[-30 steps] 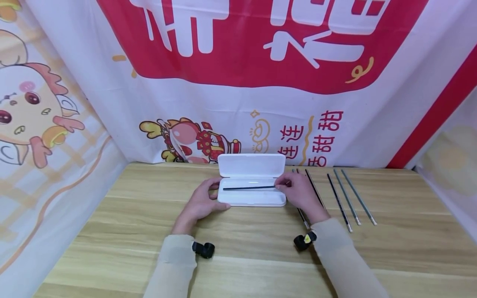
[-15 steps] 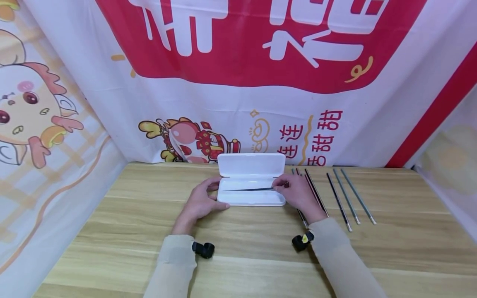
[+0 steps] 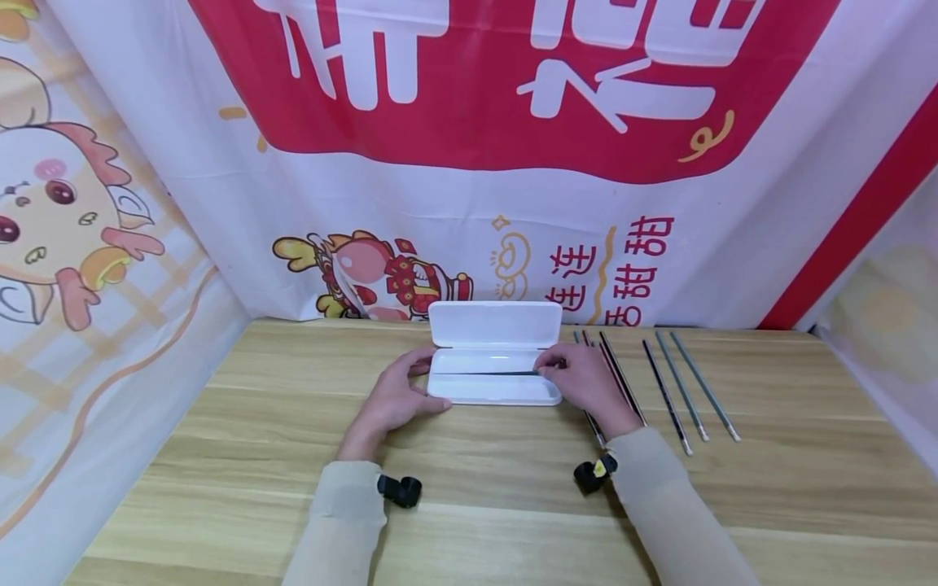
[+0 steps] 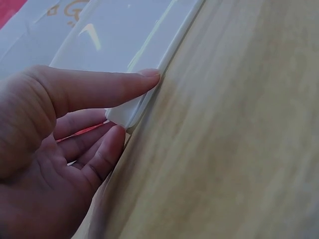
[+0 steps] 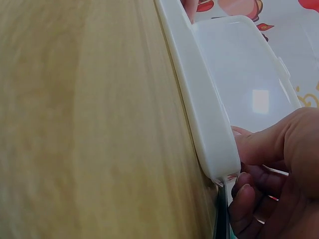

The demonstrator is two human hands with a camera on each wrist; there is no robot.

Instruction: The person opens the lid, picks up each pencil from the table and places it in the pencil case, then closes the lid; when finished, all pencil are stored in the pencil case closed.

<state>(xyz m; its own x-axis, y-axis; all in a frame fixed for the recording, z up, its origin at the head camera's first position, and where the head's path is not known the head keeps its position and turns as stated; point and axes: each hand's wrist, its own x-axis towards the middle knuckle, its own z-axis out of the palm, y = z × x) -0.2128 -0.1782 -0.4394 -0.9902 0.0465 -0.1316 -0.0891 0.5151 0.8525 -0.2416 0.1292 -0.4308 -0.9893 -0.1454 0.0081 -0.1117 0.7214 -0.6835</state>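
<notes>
A white pencil case [image 3: 494,391] lies on the table with its lid [image 3: 495,324] raised. My left hand [image 3: 396,396] grips its left end; in the left wrist view the thumb [image 4: 119,87] lies along the front edge and the other fingers bend around the end. At the right end, my right hand [image 3: 586,378] pinches the end of a dark pencil [image 3: 506,373] lying lengthwise inside, now only a thin line. In the right wrist view the fingertips [image 5: 243,186] sit at the case's corner, hiding the pinched pencil.
Several dark pencils [image 3: 615,366] lie partly under my right wrist. Farther right are a dark pencil [image 3: 665,395] and two blue-green pencils [image 3: 681,382] with white ends. A printed cloth [image 3: 484,195] hangs behind the table [image 3: 498,521], close to the raised lid.
The dark pencil has sunk lower into the case and shows less of its length. My right hand has shifted slightly left; my left hand has stayed on the case.
</notes>
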